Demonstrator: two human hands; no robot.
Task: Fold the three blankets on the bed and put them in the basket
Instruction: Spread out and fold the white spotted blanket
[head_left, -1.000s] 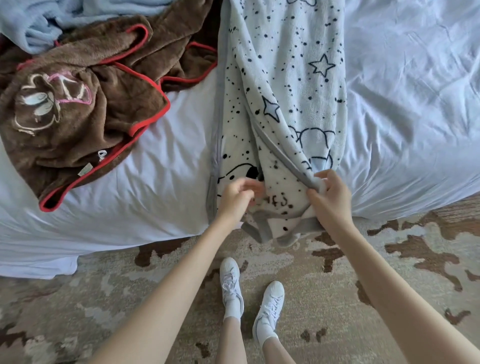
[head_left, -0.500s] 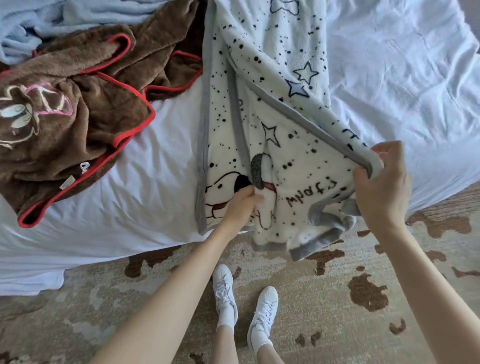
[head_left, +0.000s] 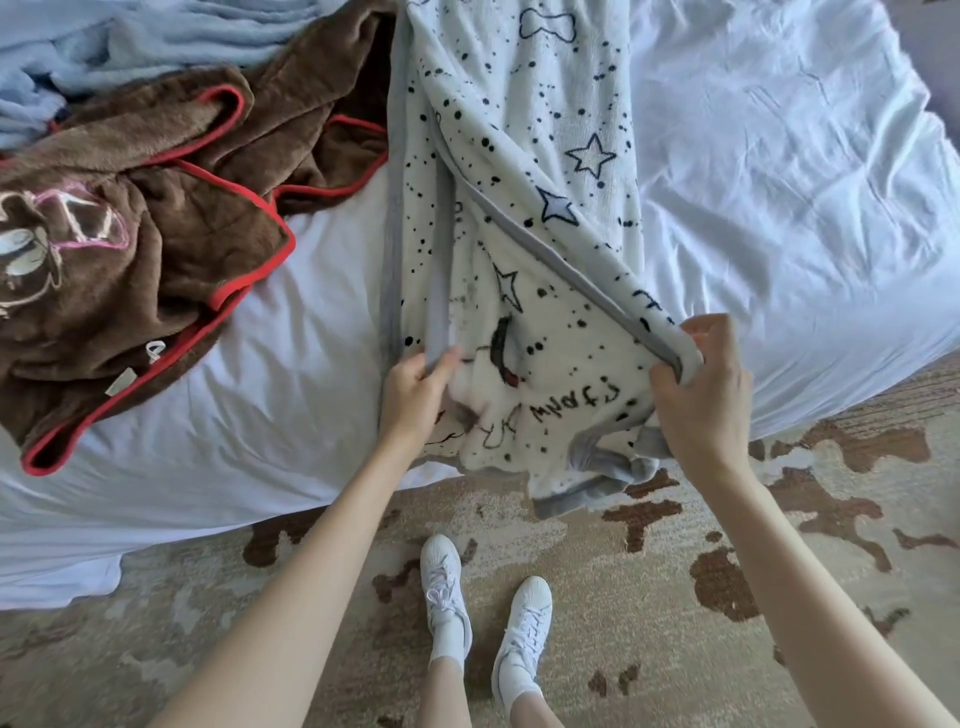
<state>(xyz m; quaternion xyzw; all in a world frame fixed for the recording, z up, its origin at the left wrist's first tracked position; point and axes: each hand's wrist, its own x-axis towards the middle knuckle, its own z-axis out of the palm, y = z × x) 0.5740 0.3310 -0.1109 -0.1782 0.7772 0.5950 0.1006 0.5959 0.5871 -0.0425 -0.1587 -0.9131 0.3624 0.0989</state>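
Left hand (head_left: 413, 395): fingers curled round a grey border strip of the star blanket (head_left: 519, 208), at the near edge of the bed (head_left: 779, 182).
Right hand (head_left: 706, 395): fingers and thumb clamped on a second grey-bordered edge of the same blanket, lifted off the sheet; apart from the left hand.
Star blanket: white with black dots and star outlines. It lies as a long strip from the far side of the bed to the near edge. One layer is stretched between the two hands, and the near end hangs over the bed edge toward the rug (head_left: 675, 597).
Brown blanket (head_left: 156, 234): red-trimmed, crumpled on the left part of the bed; its far end touches the star blanket.
Blue blanket (head_left: 130, 47): bunched at the far left, partly under the brown blanket.
Rug: beige with brown patches; two white shoes (head_left: 441, 587) stand on it below the hands.
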